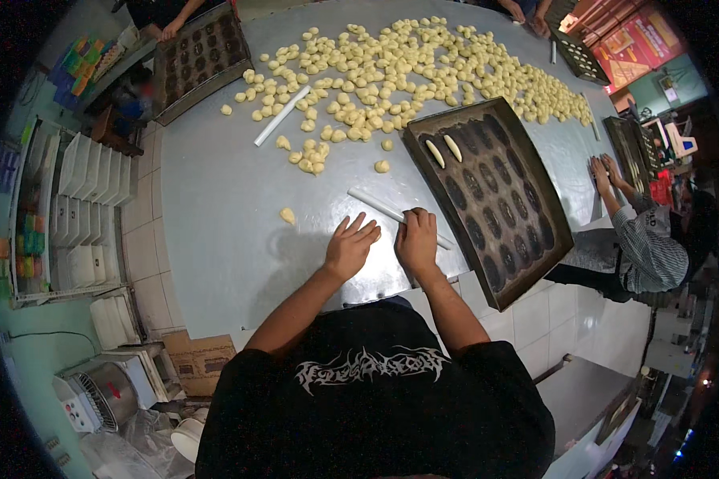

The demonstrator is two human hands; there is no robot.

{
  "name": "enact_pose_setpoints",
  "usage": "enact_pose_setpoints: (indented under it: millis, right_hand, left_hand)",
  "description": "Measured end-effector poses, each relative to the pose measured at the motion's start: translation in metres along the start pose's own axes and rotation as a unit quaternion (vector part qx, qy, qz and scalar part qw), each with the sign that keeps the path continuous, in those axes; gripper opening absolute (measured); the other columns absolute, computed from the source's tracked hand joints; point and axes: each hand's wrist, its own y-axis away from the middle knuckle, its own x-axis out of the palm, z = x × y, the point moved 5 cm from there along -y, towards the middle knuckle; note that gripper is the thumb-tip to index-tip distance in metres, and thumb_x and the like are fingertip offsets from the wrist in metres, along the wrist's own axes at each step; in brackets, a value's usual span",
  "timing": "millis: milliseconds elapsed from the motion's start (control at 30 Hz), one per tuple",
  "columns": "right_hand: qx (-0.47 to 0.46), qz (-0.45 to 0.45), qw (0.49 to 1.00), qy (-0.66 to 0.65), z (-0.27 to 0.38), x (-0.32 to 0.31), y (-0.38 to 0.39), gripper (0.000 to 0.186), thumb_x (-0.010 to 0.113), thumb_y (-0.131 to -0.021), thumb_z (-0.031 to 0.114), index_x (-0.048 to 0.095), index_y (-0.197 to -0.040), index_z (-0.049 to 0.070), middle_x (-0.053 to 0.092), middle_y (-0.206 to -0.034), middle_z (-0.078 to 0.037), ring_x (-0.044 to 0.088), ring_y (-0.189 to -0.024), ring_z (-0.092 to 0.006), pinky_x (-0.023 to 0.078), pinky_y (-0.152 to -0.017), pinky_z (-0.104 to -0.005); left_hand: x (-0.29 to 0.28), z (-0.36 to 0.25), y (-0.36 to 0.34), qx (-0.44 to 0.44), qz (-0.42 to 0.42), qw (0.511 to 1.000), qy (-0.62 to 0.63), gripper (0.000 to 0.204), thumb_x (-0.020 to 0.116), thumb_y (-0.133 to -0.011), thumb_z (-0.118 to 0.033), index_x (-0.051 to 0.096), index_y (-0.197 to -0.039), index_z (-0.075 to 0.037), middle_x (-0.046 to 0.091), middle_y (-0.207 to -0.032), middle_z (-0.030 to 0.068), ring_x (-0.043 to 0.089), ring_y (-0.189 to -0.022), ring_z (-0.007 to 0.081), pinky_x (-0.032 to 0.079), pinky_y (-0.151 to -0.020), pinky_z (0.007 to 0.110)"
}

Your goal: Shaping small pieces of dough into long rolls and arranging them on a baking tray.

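Nearest the camera is the person's black shirt (pixel 375 415) with a pale graphic across the back, and from it both forearms reach up onto the grey table (pixel 216 215); the left hand (pixel 350 246) lies flat on the table surface, fingers spread and open, holding nothing; the right hand (pixel 417 238) is curled palm-down over the near end of a white rolling stick (pixel 383 209), its fingers bent on top of it, though whether a piece of dough lies under the palm cannot be told. The stick runs up and to the left from that hand, lying on the table just beside the left hand's fingertips; a single dough piece (pixel 287 215) sits alone to the left, well apart from both hands, and another (pixel 382 166) lies above the stick. To the right of the right hand is a dark baking tray (pixel 527 263) with rows of oval marks; two shaped dough rolls (pixel 444 150) lie side by side in its far corner. Farther up the table a wide scatter of small dough pieces (pixel 407 68) spreads across the surface, with a second white stick (pixel 281 116) lying among its left edge. Another dark tray (pixel 200 56) rests at the far left corner of the table, where another person's hand (pixel 168 32) touches its edge; at the right a person in a striped sleeve (pixel 647 247) presses both hands (pixel 603 172) on the table; white stacked bins (pixel 96 168) stand on shelving at the left.
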Motion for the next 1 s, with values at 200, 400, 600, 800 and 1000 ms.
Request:
enact_pose_setpoints:
  millis: [200,400,600,800,1000]
  right_hand:
    - [-0.078,0.037,0.995,-0.054,0.031,-0.02,0.033,0.031,0.069,-0.079,0.011,0.063,-0.108,0.003,0.063,-0.108,-0.013,0.059,-0.101,-0.03,0.045,-0.086,-0.0419]
    - [-0.12,0.075,0.989,-0.033,0.02,-0.019,0.026,0.029,0.069,-0.08,0.015,0.065,-0.107,0.005,0.064,-0.112,-0.01,0.06,-0.105,-0.0286,0.045,-0.087,-0.0406]
    - [-0.123,0.129,0.982,0.06,0.007,0.002,0.019,0.049,0.065,-0.085,0.024,0.055,-0.129,0.004,0.053,-0.137,-0.015,0.046,-0.131,-0.0306,0.036,-0.104,-0.054]
    - [-0.087,0.099,0.987,0.089,-0.015,0.031,-0.074,0.064,0.05,-0.092,0.035,0.039,-0.143,-0.001,0.032,-0.154,-0.019,0.025,-0.145,-0.0325,0.019,-0.113,-0.0607]
    - [-0.121,0.079,0.984,0.101,-0.006,0.031,-0.058,0.062,0.056,-0.087,0.033,0.046,-0.137,-0.003,0.04,-0.148,-0.022,0.034,-0.14,-0.0364,0.027,-0.108,-0.0611]
  left_hand:
    - [-0.034,-0.007,0.028,-0.029,-0.032,0.996,-0.083,0.04,0.062,-0.084,-0.013,0.065,-0.124,-0.017,0.057,-0.134,0.0034,0.046,-0.131,0.0277,0.018,-0.11,0.063]
    - [-0.036,-0.001,0.018,-0.023,0.009,0.999,-0.025,0.04,0.07,-0.08,-0.016,0.065,-0.12,-0.013,0.059,-0.124,0.0042,0.053,-0.12,0.0221,0.028,-0.103,0.055]
    - [-0.005,0.023,0.013,-0.082,0.058,0.995,-0.003,0.054,0.059,-0.085,-0.021,0.051,-0.135,-0.001,0.043,-0.145,0.0215,0.036,-0.139,0.0355,0.016,-0.113,0.061]
    - [-0.006,0.06,-0.07,-0.12,0.114,0.981,-0.1,0.071,0.053,-0.088,-0.03,0.033,-0.145,0.006,0.02,-0.158,0.0224,0.012,-0.149,0.0341,0.007,-0.115,0.063]
    - [0.004,0.062,-0.055,-0.122,0.122,0.976,-0.133,0.073,0.054,-0.088,-0.033,0.032,-0.146,0.004,0.021,-0.158,0.0216,0.014,-0.149,0.0332,0.007,-0.114,0.065]
